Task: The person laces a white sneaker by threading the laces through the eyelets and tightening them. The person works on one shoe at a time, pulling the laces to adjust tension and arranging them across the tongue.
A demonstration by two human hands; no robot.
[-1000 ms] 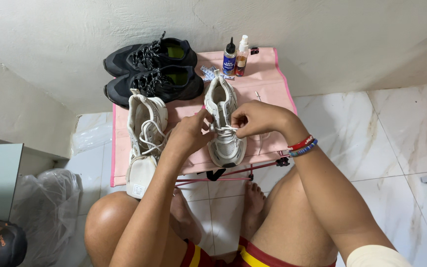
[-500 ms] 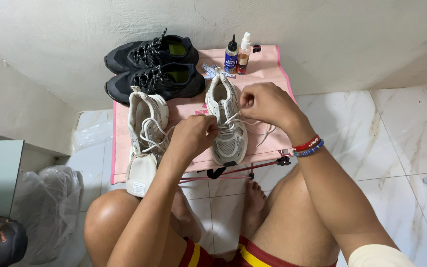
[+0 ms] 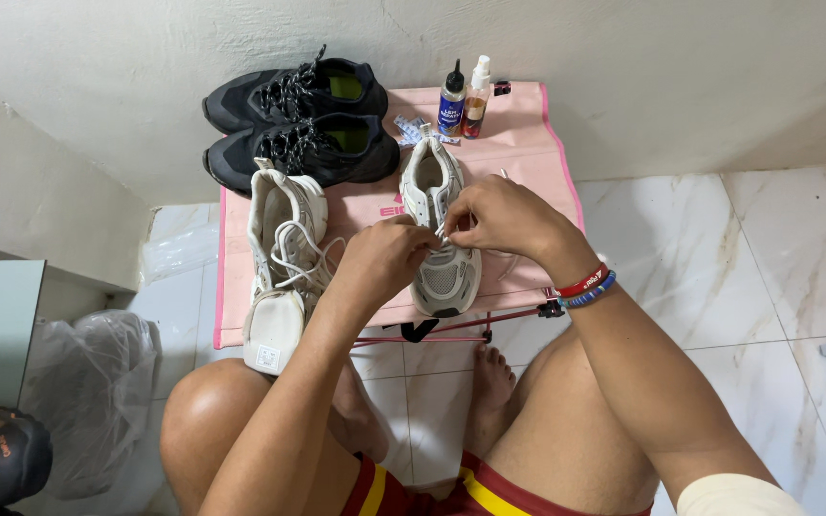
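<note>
Pink table (image 3: 528, 143): low folding surface against the pale wall, red frame showing under its near edge; landmark for all below.
Plastic bag (image 3: 88, 401): clear, crumpled, on the floor well left of the table's near corner.
Black sneakers (image 3: 298, 119): pair lying on their sides at the table's far left corner, laces toward the wall, one just nearer than the other.
Loose white sneaker (image 3: 279, 268): on the table's left half, toe hanging over the near edge, laces slack and spilling to its right.
White sneaker in work (image 3: 442, 258): centre of the table, toe toward the near edge, heel toward the bottles; partly covered by both hands.
Left hand (image 3: 384, 258): over the table's middle, at the left side of that sneaker, fingers closed narrow, pinching a lace.
Right hand (image 3: 499, 218): just right of the left hand, over the sneaker's lacing, fingers pinched on a lace end; red and blue bands at the wrist.
Two small bottles (image 3: 463, 96): upright at the table's far edge, touching or nearly so, one dark-capped, one with a white spray top.
Wrapper scrap (image 3: 418, 129): pale blue and white, just nearer than the bottles.
</note>
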